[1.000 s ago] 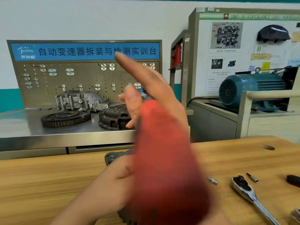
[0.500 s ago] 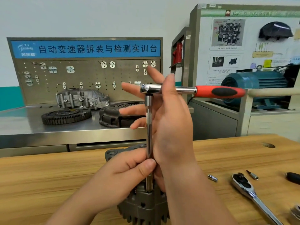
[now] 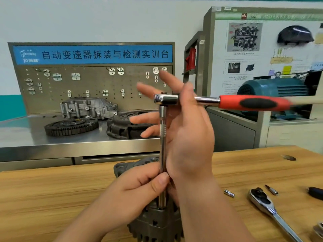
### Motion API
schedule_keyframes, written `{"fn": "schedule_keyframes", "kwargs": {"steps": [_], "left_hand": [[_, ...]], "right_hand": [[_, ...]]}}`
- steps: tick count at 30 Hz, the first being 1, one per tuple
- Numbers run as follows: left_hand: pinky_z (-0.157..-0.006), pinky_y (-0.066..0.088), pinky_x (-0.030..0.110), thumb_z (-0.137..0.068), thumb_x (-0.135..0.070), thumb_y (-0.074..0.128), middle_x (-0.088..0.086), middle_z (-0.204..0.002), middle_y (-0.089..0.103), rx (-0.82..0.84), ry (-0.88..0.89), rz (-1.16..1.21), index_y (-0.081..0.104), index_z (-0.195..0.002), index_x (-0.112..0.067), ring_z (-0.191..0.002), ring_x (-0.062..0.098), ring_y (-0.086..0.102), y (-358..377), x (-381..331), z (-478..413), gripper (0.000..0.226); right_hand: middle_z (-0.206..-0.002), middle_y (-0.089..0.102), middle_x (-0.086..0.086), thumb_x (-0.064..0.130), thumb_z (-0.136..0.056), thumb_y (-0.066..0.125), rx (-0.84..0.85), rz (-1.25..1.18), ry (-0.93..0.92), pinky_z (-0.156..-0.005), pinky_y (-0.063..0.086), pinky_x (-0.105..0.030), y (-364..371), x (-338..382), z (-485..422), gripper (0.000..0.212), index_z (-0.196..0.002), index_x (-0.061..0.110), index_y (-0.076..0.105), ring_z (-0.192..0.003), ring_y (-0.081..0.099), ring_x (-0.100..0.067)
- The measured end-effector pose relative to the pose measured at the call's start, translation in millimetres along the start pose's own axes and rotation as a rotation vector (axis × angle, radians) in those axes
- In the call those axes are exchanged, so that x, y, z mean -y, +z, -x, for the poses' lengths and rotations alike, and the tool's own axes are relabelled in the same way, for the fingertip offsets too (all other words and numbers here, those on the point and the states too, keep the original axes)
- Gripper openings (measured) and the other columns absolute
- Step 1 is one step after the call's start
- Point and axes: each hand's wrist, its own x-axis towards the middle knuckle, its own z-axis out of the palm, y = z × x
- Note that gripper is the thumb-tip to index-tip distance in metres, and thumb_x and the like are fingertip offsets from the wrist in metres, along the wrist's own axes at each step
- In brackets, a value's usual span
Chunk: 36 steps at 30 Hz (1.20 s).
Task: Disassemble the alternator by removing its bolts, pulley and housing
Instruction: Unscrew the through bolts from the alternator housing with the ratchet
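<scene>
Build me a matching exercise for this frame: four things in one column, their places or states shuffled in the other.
1 extension bar
2 right hand
3 chrome ratchet
4 toothed flywheel

a on the steel bench
b lying on the wooden table
c upright on the alternator, gripped by the left hand
d fingers spread, against the red-handled ratchet

Pairs: 1-c, 2-d, 3-b, 4-a

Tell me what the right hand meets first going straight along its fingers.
Seemingly free air, then the pegboard; the right hand points left and away behind the extension bar. Depth unclear.
</scene>
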Motion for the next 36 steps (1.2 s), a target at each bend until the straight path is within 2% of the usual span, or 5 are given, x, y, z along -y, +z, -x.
{"fn": "schedule_keyframes", "kwargs": {"steps": [5,13,25,32,36], "left_hand": [[-0.076,0.049,0.012,-0.086,-0.057,0.056,-0.007,-0.093,0.073,0.006,-0.017,0.012,0.067,-0.103,-0.017,-0.087,0.002,0.067,-2.2,2.0,-0.2,0.044],[-0.072,0.047,0.006,-0.092,-0.042,0.056,-0.019,-0.088,0.072,0.035,0.0,0.027,0.073,-0.097,-0.037,-0.083,-0.009,0.065,1.3,-1.5,-0.4,0.019],[-0.072,0.049,0.01,-0.088,-0.052,0.057,-0.013,-0.087,0.073,0.026,-0.019,0.091,0.072,-0.097,-0.029,-0.082,-0.002,0.067,-1.4,-2.8,0.0,0.03],[-0.074,0.048,0.006,-0.091,-0.044,0.054,-0.021,-0.092,0.072,0.027,0.036,0.084,0.072,-0.101,-0.038,-0.085,-0.008,0.066,1.5,-3.6,-1.1,0.021],[-0.071,0.048,0.006,-0.085,-0.055,0.058,-0.021,-0.086,0.073,0.004,-0.001,0.062,0.073,-0.096,-0.04,-0.081,-0.008,0.066,0.2,-3.7,0.1,0.024]], "right_hand": [[-0.094,0.075,-0.011,0.05,-0.094,0.036,0.062,-0.096,0.141,-0.045,0.049,-0.021,-0.9,-2.7,-1.2,0.048,-0.125,0.02,0.055,-0.062,0.068,-0.018],[-0.112,0.062,0.009,0.013,-0.097,0.051,0.164,0.547,-0.363,-0.078,0.048,-0.017,3.2,3.0,3.6,0.036,-0.133,0.017,0.055,-0.093,0.064,-0.014],[-0.095,0.074,-0.008,0.054,-0.093,0.031,0.152,-0.121,0.163,-0.045,0.048,-0.021,-4.2,-4.2,-1.8,0.053,-0.132,0.023,0.048,-0.054,0.066,-0.018],[-0.112,0.065,0.005,0.028,-0.094,0.045,0.104,0.464,-0.353,-0.072,0.054,-0.034,5.6,-2.3,0.5,0.037,-0.129,0.032,0.056,-0.091,0.066,-0.021],[-0.12,0.063,0.002,0.028,-0.098,0.045,0.143,0.348,-0.275,-0.061,0.052,-0.023,7.0,-1.4,2.3,0.038,-0.134,0.021,0.053,-0.086,0.068,-0.017]]}}
